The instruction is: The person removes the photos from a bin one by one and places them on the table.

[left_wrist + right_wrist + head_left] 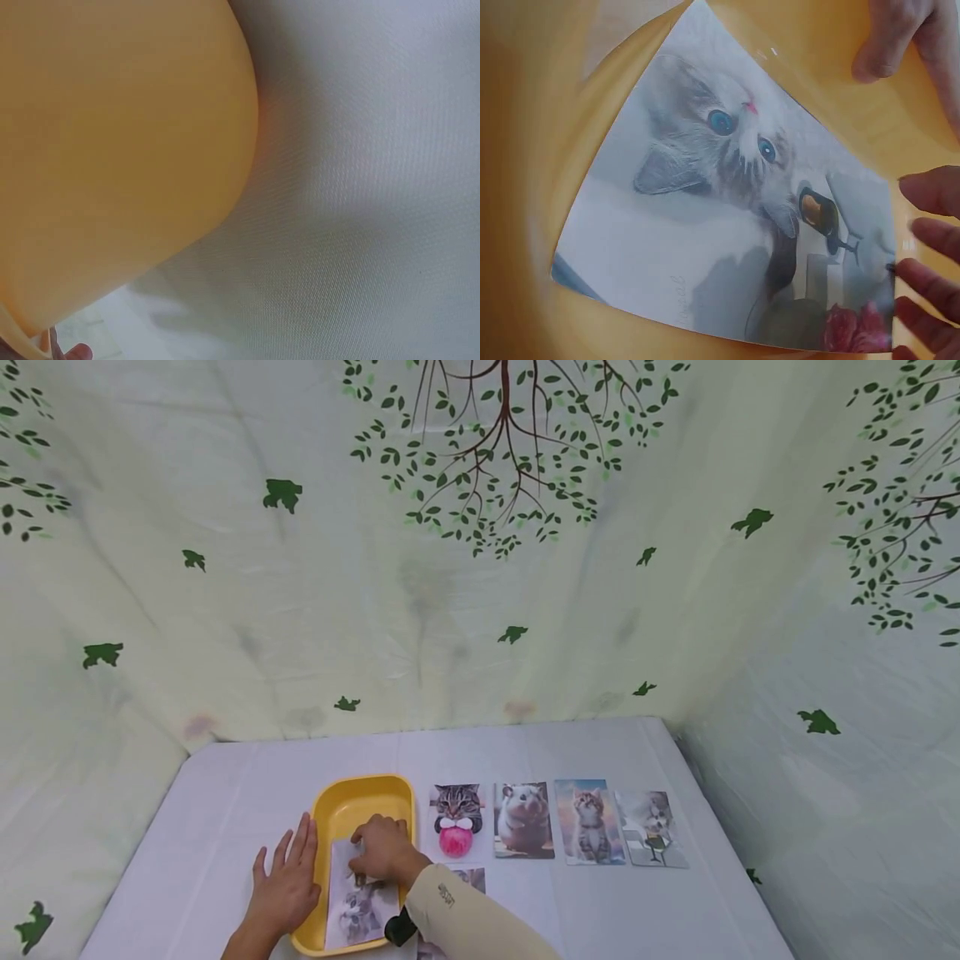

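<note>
In the head view, a yellow tray (365, 793) stands on the table with a kitten picture card (682, 247) lying in it. My right hand (386, 850) reaches into the tray over the card's far end, fingers bent downward. The right wrist view has its fingertips (922, 277) at the card's edge, while the thumb (877, 56) is apart from the card. Outside the tray's left side, my left hand (287, 881) rests against the rim with fingers extended. The left wrist view shows mostly the tray's outer wall (127, 150).
Right of the tray lies a row of cards: a cat with a pink ball (456, 821), a hamster (523, 820), a kitten on a blue background (590, 822) and a greyish one (652, 827). Partly hidden cards (472, 878) lie behind the right forearm. Leaf-patterned curtains surround the white table (600, 910).
</note>
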`<state>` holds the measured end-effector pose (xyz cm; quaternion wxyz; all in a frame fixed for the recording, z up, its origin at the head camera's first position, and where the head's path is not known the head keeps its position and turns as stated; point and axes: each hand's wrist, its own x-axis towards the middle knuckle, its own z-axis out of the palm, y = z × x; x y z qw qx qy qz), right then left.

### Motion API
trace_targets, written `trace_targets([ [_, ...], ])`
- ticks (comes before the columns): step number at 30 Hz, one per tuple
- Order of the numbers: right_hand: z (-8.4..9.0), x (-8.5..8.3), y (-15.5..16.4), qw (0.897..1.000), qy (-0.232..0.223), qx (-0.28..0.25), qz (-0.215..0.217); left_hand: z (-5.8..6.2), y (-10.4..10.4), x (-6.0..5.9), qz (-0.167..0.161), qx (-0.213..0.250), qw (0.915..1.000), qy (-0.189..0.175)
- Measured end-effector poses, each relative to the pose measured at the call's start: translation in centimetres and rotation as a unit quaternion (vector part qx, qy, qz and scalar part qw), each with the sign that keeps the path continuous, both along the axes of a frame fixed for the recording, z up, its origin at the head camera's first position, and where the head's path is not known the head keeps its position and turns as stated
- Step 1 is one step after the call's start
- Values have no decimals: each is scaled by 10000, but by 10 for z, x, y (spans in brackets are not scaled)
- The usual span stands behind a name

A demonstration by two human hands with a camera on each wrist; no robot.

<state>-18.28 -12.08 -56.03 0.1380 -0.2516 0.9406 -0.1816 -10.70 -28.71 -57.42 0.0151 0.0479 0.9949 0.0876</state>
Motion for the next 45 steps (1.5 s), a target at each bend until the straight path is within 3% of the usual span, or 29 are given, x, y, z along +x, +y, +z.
trace_targets([
  [5, -2, -1, 2, 9992, 128, -377, -72, 2, 1, -1, 38, 21, 9999, -108],
  [9, -1, -3, 4, 9922, -177, -1231, -125, 2, 1, -1, 49, 35, 9999, -95],
  [11, 1, -4, 5, 9830, -446, -1771, -209, 2, 1, -1, 44, 60, 9999, -68],
  [15, 4, -4, 8, 9546, -1143, -2664, -683, 2, 1, 0, 36, 94, 9999, -79],
  [18, 6, -4, 9, 9354, -1519, -3010, -1064, 3, 2, 0, 33, 80, 9999, -77],
  [20, 6, -4, 9, 9298, -1632, -3073, -1201, 4, 2, 0, 16, 77, 10000, -45],
  [30, 8, -6, 15, 9499, -1121, -2802, -818, 2, 1, 1, -64, 145, 9998, 113],
  [37, 7, -8, 20, 9648, -406, -2591, -196, 1, 2, 0, 2, 83, 10000, -5],
  [41, 4, -8, 23, 9650, -190, -2614, -51, 2, 3, -1, 65, 84, 9999, -119],
  [45, 4, -8, 24, 9549, -474, -2924, -208, 2, 3, -1, 110, 80, 9997, -222],
])
